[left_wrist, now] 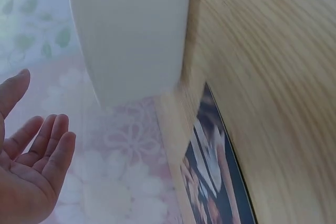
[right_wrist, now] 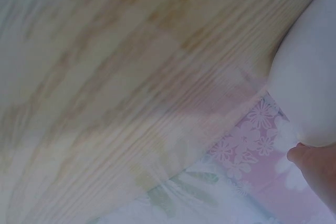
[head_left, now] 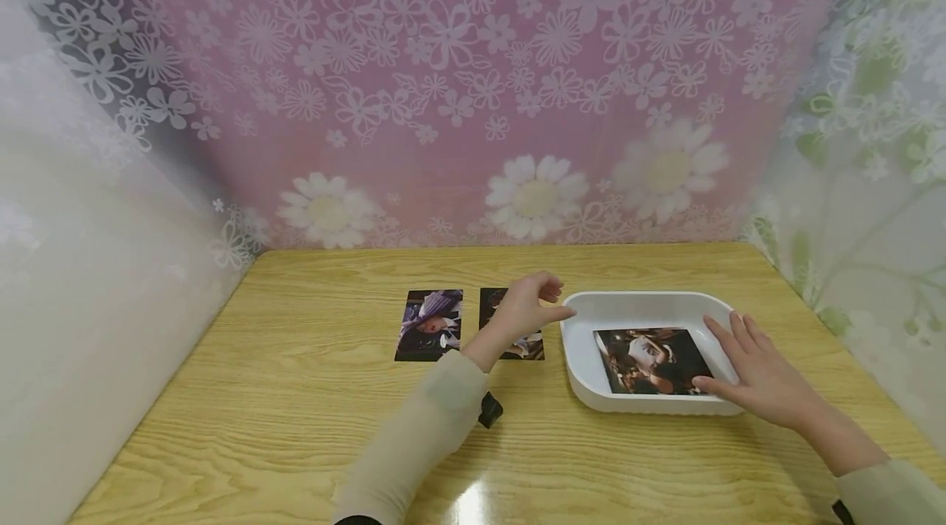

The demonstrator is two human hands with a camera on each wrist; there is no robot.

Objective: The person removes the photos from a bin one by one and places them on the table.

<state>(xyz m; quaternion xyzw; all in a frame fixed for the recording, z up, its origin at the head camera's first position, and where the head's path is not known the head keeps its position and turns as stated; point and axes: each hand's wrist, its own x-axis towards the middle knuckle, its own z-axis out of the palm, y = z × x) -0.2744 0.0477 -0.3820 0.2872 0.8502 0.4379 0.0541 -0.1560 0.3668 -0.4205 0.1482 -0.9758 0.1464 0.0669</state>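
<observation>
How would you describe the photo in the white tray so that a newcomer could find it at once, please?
Start at the wooden table and look to its right half, where a white tray sits. The photo lies flat inside it, beside the fingers of the right hand. Unlike the two upright photos lying bare on the table to the left, this one lies sideways and is the only one in the tray.
</observation>
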